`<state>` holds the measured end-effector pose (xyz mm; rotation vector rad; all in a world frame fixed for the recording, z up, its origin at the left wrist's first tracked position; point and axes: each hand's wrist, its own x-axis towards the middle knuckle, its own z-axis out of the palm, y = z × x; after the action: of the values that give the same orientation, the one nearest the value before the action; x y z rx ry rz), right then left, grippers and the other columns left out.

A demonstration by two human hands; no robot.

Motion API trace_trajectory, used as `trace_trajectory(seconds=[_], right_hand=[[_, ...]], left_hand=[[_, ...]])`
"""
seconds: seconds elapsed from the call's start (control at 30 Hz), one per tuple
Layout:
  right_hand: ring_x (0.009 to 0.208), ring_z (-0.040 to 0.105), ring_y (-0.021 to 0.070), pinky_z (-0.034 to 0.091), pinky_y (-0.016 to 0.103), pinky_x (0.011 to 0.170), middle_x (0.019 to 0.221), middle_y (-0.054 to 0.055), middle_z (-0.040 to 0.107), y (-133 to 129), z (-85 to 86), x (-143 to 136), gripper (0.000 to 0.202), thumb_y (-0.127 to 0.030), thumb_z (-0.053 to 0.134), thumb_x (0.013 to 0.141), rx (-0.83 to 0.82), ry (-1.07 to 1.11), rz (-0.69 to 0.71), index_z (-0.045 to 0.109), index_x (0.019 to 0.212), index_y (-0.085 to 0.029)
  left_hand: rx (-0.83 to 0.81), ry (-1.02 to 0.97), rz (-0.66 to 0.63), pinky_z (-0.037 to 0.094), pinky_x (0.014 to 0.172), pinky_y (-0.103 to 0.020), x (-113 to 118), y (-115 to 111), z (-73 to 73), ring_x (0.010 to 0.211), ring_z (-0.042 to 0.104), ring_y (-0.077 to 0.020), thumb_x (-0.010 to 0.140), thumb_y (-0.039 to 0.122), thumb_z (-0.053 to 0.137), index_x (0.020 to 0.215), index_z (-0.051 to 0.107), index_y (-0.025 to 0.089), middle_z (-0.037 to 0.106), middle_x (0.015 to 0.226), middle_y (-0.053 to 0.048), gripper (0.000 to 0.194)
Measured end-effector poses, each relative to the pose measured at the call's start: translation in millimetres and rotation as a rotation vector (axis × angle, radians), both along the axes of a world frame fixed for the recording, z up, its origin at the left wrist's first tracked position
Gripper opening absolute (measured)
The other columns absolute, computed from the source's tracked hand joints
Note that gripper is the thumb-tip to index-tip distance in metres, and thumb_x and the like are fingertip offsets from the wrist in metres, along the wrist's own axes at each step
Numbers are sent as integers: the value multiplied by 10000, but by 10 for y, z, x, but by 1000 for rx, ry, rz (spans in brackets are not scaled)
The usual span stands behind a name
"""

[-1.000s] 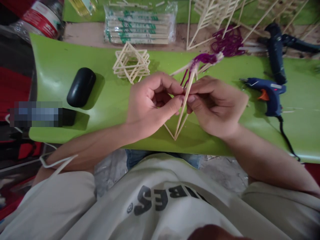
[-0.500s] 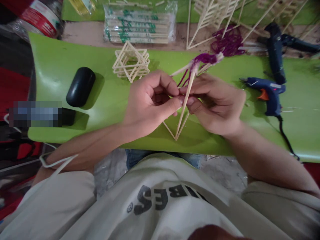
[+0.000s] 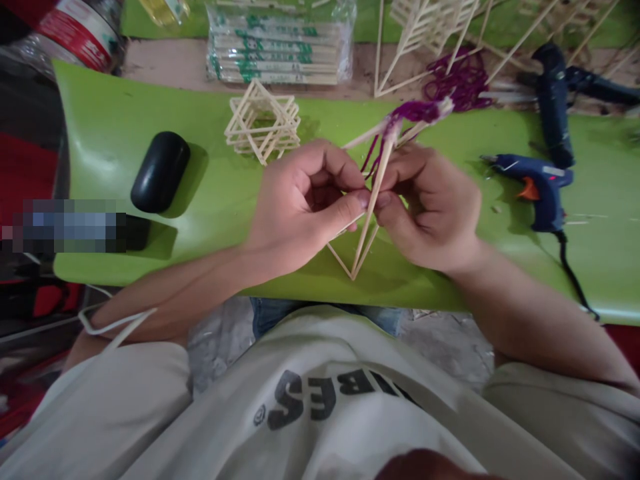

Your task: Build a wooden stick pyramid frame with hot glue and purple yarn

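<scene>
Reaching forward and inward with left forearm and right forearm, both bare. Holding left hand and right hand close together, almost tip to tip, with fingers curled and thumbs pinched in toward forefingers.

From my remote feed, the person I ride with wears a loose, pale grey-white T-shirt, with bold dark lettering across the chest. I read it upside down: "BES" is clear, the earlier letters sink into a fold, and a small circled mark follows. Wide short sleeves leave the forearms bare, as are the left hand and right hand. Below the hem I see blue jeans.
</scene>
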<state>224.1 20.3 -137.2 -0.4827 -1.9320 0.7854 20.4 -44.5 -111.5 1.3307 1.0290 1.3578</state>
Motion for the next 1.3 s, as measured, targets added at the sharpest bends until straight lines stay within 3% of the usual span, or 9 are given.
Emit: trace_trajectory(seconds=[0.3,0.47,0.63,0.87,1.07,1.17,1.3], right_hand=[[788,629,166,486,325,639,957,9,694,-6,1,-14,81,-301,716,1040,25,18,-61,683,1114,-302],[714,602,144,466,298,576,923,-1,711,-92,64,-59,48,-312,735,1054,-21,53,-116,718,1096,-295],[675,595,134,473,283,546,874,-11,703,-149,68,-98,96,-383,783,1047,-211,127,-106,752,1048,-293],[482,464,83,333,245,375,757,-49,640,-167,-56,-177,106,-278,847,982,-464,325,14,748,1023,-276],[641,669,131,580,279,552,891,-17,758,-165,-106,-197,90,-313,817,1006,-347,284,11,792,1092,-310],[633,684,134,601,290,550,945,-9,797,-158,-102,-176,111,-359,824,1012,-296,239,-16,811,1118,-326],[601,654,115,540,277,502,972,-9,819,-132,-59,-178,152,-325,850,989,-230,231,-50,844,1141,-325]], left_hand=[[22,34,-12,694,699,-272,-21,-3,-2,834,793,-152,932,518,954,1063,762,231,821,982,-31,370],[39,34,-2,699,718,-283,-23,-1,4,844,803,-160,949,501,942,1075,754,212,819,991,-39,367],[17,31,-23,697,730,-293,-37,-25,43,874,815,-171,967,478,926,1093,765,219,840,1025,-46,330],[49,35,-51,680,743,-293,-62,-17,23,917,814,-177,981,416,909,1115,775,235,851,1070,-49,263],[93,60,-29,656,693,-299,-87,9,1,823,778,-163,963,414,931,1069,779,237,823,991,-38,257],[91,58,-20,664,706,-304,-94,8,7,839,780,-167,956,407,940,1067,775,239,826,999,-41,260],[40,42,-32,698,759,-319,-95,3,19,932,809,-198,941,393,952,1085,768,227,833,1040,-58,287]])
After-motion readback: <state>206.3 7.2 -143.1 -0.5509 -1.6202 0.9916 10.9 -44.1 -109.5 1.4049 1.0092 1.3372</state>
